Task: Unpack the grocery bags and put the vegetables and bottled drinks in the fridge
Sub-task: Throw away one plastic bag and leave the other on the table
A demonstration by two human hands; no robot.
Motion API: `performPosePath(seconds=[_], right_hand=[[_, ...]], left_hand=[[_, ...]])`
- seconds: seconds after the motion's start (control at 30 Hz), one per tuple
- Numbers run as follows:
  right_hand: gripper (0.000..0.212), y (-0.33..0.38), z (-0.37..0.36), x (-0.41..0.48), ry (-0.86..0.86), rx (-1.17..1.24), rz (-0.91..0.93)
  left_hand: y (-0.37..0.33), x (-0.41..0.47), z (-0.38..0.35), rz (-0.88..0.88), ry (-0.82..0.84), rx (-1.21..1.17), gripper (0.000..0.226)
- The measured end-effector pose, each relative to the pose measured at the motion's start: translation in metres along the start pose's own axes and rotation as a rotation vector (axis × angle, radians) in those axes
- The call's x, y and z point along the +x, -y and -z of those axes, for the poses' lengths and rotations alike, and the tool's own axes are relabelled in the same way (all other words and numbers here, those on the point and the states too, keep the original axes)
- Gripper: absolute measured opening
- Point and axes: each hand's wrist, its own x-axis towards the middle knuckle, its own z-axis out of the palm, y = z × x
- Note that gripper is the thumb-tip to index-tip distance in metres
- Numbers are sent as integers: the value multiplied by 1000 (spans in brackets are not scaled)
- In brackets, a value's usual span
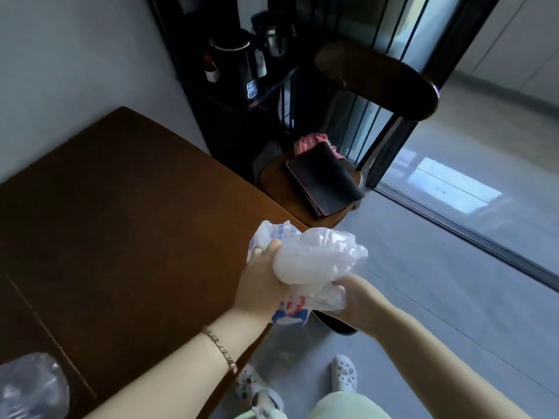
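A crumpled white and clear plastic grocery bag [314,255] with blue and red print is bunched up between both hands, just off the right edge of the brown wooden table [121,207]. My left hand [260,282], with a bracelet on its wrist, grips the bag from the left. From below on the right, my right hand [354,300] holds the same bundle. No vegetables or bottles show in the bag. Another clear plastic bag [30,385] lies on the table at the bottom left corner. No fridge is in view.
A dark wooden chair [378,80] stands beyond the table, with a black folder [326,179] and pink cloth on its seat. A dark shelf unit [242,86] with kettles stands against the wall. Grey floor and a sliding door track lie to the right.
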Motion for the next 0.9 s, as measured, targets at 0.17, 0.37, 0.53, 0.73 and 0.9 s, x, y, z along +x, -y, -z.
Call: performPosePath(seconds=[0.17, 0.37, 0.53, 0.73, 0.9], right_hand=[[47, 31, 96, -6, 132, 57, 40], [38, 23, 192, 45, -147, -81, 11], [16, -4, 238, 124, -483, -206, -5], [24, -49, 291, 237, -684, -557, 42], [54, -101, 312, 310, -666, -993, -171]], left_hand=[[-73, 16, -94, -174, 141, 237, 57], [-112, 35, -182, -138, 288, 256, 61], [-94, 64, -248, -60, 705, 259, 80], [-23, 76, -311, 403, 702, 7, 51], [27, 71, -338, 480, 682, -10, 29]])
